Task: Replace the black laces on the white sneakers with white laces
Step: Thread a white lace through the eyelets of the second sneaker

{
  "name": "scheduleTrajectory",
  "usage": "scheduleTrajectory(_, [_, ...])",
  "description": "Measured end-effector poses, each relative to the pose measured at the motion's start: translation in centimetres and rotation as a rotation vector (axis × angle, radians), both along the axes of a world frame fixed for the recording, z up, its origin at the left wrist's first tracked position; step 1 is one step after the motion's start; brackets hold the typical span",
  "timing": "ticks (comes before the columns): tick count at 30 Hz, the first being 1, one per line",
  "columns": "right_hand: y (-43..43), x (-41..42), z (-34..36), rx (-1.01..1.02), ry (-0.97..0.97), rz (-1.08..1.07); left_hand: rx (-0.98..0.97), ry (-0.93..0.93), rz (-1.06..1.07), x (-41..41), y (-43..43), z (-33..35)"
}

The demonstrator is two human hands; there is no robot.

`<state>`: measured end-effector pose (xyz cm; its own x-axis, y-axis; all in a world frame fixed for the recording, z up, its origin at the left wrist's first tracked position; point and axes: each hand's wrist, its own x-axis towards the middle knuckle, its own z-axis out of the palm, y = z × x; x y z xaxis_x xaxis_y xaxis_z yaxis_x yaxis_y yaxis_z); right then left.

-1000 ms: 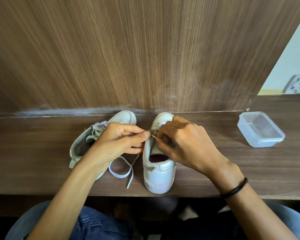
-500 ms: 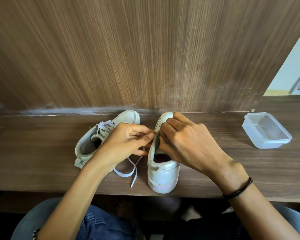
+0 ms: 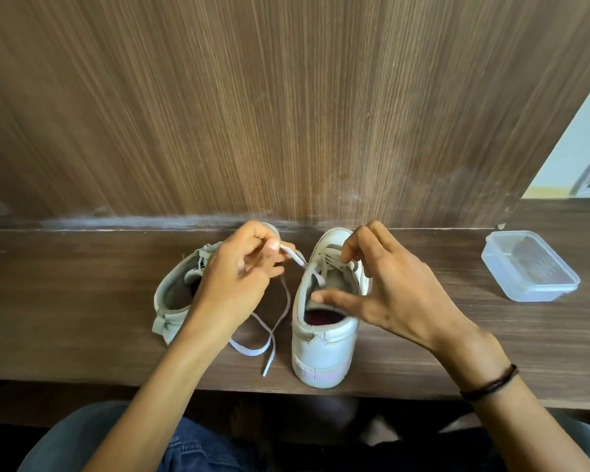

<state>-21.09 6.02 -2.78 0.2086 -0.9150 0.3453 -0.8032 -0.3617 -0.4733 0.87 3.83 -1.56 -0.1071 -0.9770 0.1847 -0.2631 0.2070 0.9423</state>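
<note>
Two white sneakers stand on the brown wooden surface: the left sneaker lies angled, partly hidden by the left hand, and the right sneaker has its heel toward the person. The left hand's fingers pinch a white lace that runs to the right sneaker's eyelets, its tail trailing between the shoes. The right hand arches over the tongue, thumb spread wide, fingertips touching the lacing and gripping nothing. A clear container sits well to the right.

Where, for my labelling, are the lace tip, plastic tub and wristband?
lace tip [image 3: 265,367], head view, loose free end.
plastic tub [image 3: 539,294], head view, near side wall.
wristband [image 3: 491,385], head view, band's middle.
</note>
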Motion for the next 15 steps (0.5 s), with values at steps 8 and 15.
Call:
scheduleTrajectory(8, [-0.2, 0.0, 0.2, 0.151, -0.132, 0.015, -0.072, 0.245, 0.04, 0.4, -0.4, 1.3])
scheduleTrajectory(15, [-0.1, -0.3, 0.2, 0.187, -0.148, -0.047, -0.522, -0.697, -0.159, 0.1, -0.4, -0.4])
